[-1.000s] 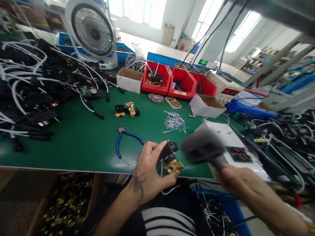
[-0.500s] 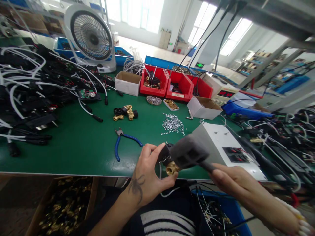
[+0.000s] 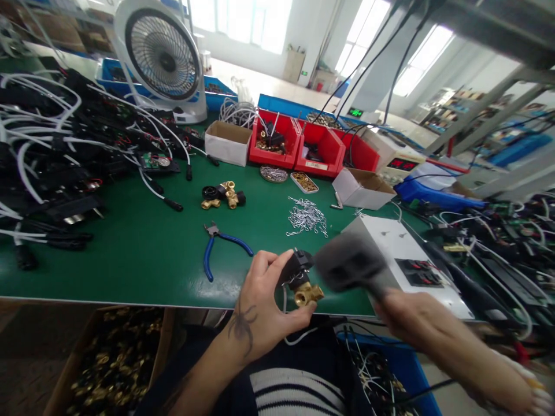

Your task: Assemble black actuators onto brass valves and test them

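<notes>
Between thumb and fingers, my left hand (image 3: 259, 309) grips a brass valve with a black housing (image 3: 306, 294), held just above the front edge of the bench. A wire clip shows on the housing, and a white cable hangs below it. My right hand (image 3: 414, 315) is wrapped round the handle of a dark grey hammer (image 3: 351, 263), smeared by motion. Its head is just right of the valve, with a small gap between them. Blue-handled cutting pliers (image 3: 208, 254) lie to the left of my left hand. Beyond the hands is a pile of wire clips (image 3: 307, 217).
Brass fittings (image 3: 232, 199) lie mid-bench. Red bins (image 3: 275, 159), a white box (image 3: 226, 151) and a fan (image 3: 167, 60) stand behind. A white metal box with switches (image 3: 401, 248) is close on the right. Cabled black housings (image 3: 47, 173) heap up at left.
The hammer and my right hand have moved right, away from the valve, uncovering more of its brass body. My left hand keeps its hold with little movement.
</notes>
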Demonstrator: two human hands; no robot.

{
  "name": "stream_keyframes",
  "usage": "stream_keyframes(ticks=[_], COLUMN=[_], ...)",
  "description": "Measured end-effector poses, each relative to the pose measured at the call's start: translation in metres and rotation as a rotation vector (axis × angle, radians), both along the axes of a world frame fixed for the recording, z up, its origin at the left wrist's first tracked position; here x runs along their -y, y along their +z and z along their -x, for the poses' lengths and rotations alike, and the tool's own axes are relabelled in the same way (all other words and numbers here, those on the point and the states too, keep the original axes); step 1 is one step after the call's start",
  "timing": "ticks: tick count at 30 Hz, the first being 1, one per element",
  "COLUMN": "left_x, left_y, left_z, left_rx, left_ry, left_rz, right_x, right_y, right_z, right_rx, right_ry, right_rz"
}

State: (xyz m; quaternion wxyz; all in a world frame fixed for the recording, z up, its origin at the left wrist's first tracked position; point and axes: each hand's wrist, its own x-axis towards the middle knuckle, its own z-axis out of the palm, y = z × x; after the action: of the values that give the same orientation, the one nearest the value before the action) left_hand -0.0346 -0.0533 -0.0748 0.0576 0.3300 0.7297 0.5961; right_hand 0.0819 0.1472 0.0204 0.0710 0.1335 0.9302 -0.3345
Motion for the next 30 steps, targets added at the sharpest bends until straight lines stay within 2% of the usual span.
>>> stream_keyframes(ticks=[3, 8, 13, 18, 22, 27, 30], left_x=[0.0000, 0.0004, 0.0000, 0.0008, 0.0007, 0.0001, 0.0001], left_y=[-0.0011, -0.0027, -0.0022, 0.0011, 0.0014, 0.0007, 0.0003], left_z=[-0.0005, -0.0013, -0.0009, -0.0010, -0.0008, -0.0008, -0.0006], left_rx=[-0.025, 0.004, -0.030, 0.011, -0.014, 0.009, -0.003], left_ry=[0.008, 0.006, 0.024, 0.008, 0.021, 0.014, 0.009], left_rz=[-0.003, -0.002, 0.004, 0.004, 0.000, -0.001, -0.007], right_x=[0.0029, 0.0015, 0.0040, 0.0039, 0.0042, 0.0012, 0.0049], right_y=[-0.0006, 0.0052, 0.0032, 0.0079, 0.0029, 0.0061, 0.0033], right_z=[0.0012, 0.0001, 0.0054, 0.0046, 0.0060, 0.0032, 0.0031], right_rx=[0.150, -0.049, 0.170, -0.026, 0.103, -0.075, 0.020], right_ry=[0.061, -0.097, 0.055, -0.044, 0.070, -0.049, 0.010], right_rz=[-0.012, 0.028, -0.019, 0.028, -0.010, 0.045, 0.040])
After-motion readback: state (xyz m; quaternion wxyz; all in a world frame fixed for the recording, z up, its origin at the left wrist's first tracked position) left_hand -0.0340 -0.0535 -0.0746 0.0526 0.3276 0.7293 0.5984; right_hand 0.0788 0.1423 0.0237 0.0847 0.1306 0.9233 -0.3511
